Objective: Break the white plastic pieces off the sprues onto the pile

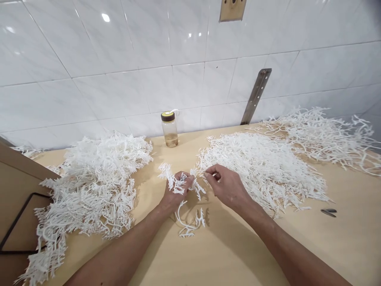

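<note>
My left hand (172,199) is closed around a white, branching plastic sprig (169,174), whose fringed ends stick out on both sides of the fingers. To its right, my right hand (228,187) is in a pinch at the near left edge of a flat heap of small white sprigs (253,163). What lies between its fingertips is too small to make out. Below the hands, a loose curved white branch (190,227) with short side twigs rests on the wooden table (184,262).
A large pile of fringed white branches (98,178) covers the left. Longer bare white stems (330,135) lie at the back right. Near the wall stands a lidded bottle (170,131) with some liquid. Small metal snips (329,212) rest at right; a brown box (20,198) stands far left.
</note>
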Demonstrator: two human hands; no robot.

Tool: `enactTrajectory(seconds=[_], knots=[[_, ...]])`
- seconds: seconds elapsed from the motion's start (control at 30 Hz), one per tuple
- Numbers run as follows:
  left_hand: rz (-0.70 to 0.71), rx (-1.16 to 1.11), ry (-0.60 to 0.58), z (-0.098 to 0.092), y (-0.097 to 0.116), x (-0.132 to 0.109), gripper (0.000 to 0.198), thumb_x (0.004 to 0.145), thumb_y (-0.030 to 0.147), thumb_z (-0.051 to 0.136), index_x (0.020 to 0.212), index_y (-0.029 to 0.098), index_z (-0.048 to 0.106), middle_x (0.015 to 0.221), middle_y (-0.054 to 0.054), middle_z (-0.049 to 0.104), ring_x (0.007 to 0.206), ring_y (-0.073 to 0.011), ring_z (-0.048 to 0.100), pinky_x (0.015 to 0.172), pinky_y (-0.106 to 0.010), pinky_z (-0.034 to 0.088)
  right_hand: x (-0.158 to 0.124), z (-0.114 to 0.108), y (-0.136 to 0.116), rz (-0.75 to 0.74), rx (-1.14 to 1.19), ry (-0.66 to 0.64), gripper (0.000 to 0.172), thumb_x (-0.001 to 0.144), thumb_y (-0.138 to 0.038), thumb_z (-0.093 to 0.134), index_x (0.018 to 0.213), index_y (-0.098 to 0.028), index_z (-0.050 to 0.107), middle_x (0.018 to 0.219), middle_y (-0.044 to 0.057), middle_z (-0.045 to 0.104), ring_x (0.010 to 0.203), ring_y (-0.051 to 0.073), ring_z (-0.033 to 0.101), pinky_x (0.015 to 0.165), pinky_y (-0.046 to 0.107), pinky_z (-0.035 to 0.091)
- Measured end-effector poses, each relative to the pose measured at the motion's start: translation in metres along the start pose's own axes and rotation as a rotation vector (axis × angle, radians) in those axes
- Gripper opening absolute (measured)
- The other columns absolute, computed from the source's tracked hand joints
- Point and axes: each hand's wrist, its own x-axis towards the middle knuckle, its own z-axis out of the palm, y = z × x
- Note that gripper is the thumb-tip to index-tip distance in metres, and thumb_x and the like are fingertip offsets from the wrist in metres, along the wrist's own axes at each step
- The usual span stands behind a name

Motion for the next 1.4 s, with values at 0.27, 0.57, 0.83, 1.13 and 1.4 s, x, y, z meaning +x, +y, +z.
enactTrajectory(seconds=[0.27, 0.57, 0.83, 1.13, 1.4], knots=[[0.094, 0.057, -0.031, -0.002, -0.003, -0.002, 0.03, 0.075, 0.045, 0.074, 0.079, 0.016, 0.066, 0.056, 0.004, 0.051, 0.05, -0.0097, 0.043, 0.051, -0.023, 0.036, -0.009, 0.014, -0.016, 0.058, 0.136, -0.123, 0.02, 0.084, -0.034, 0.058, 0.082, -0.02, 0.071, 0.078, 0.002, 0.072, 0.069, 0.017, 0.064, 0.061, 0.028, 0.046], [0.18, 0.096, 0.007, 0.002, -0.006, 0.0, 0.026, 0.075, 0.04, 0.073, 0.071, 0.016, 0.064, 0.062, 0.002, 0.055, 0.058, -0.011, 0.047, 0.055, -0.023, 0.037, -0.006, 0.025, -0.009, 0.159, 0.122, -0.166, 0.014, 0.08, -0.026, 0.055, 0.08, -0.021, 0.068, 0.069, -0.001, 0.069, 0.059, 0.017, 0.062, 0.053, 0.026, 0.043], [0.161, 0.024, -0.041, 0.003, -0.009, -0.002, 0.027, 0.08, 0.041, 0.069, 0.073, 0.016, 0.06, 0.061, 0.002, 0.053, 0.055, -0.0095, 0.045, 0.053, -0.023, 0.036, 0.004, 0.008, -0.004, 0.162, -0.005, 0.04, 0.009, 0.078, -0.022, 0.054, 0.073, -0.02, 0.061, 0.073, 0.003, 0.069, 0.066, 0.018, 0.064, 0.059, 0.027, 0.044], [0.03, 0.014, -0.176, 0.001, -0.003, -0.003, 0.032, 0.076, 0.045, 0.073, 0.074, 0.018, 0.055, 0.061, 0.003, 0.055, 0.051, -0.0081, 0.046, 0.052, -0.022, 0.037, 0.012, -0.019, 0.012, 0.173, -0.069, 0.15, 0.005, 0.079, -0.023, 0.058, 0.083, -0.022, 0.06, 0.064, 0.0, 0.066, 0.055, 0.016, 0.06, 0.056, 0.028, 0.043], [0.032, 0.04, -0.205, 0.0, 0.008, -0.007, 0.037, 0.076, 0.052, 0.073, 0.076, 0.017, 0.058, 0.062, 0.003, 0.055, 0.054, -0.0088, 0.046, 0.054, -0.022, 0.038, 0.007, -0.019, 0.008, 0.058, 0.092, 0.006, 0.026, 0.089, -0.042, 0.053, 0.092, -0.02, 0.065, 0.083, 0.005, 0.069, 0.066, 0.018, 0.063, 0.057, 0.029, 0.05]])
